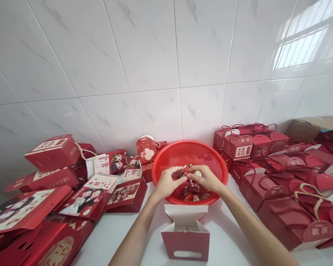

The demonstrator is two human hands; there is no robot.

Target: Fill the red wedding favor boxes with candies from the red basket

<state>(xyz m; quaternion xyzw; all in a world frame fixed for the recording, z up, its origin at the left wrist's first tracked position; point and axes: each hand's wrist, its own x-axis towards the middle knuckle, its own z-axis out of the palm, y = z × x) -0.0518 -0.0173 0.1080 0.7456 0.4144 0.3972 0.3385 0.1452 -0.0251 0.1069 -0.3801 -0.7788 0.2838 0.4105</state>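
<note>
Over the red basket (225,168) in the head view, a few wrapped sweets (187,171) are pinched btwn the fingertips of the L hand (166,182) & R hand (207,178); which sweet is held by which hand can't be told, as the fingers overlap. The loose sweets (193,193) are heaped below, inside the basket. Just by its near rim, an open box (185,244) is stood upright w/ its mouth up and its sides creased inward. Main risk, prob.: w/ so small a grip, a sweet could be lost, esp. past the rim, and dropped on the white table (115,236). The box mouth is narrowed by the creased sides, so a sweet could be snagged there; the box, being light card, could be nudged or tipped if caught by a forearm, since it's flanked by both. If an elbow were swung wide, the R boxes (285,221) could be bumped, poss. w/ a cord handle (317,207) snagged. The L stack (51,152) is piled unevenly, so a slide could be set off by a knock.
</note>
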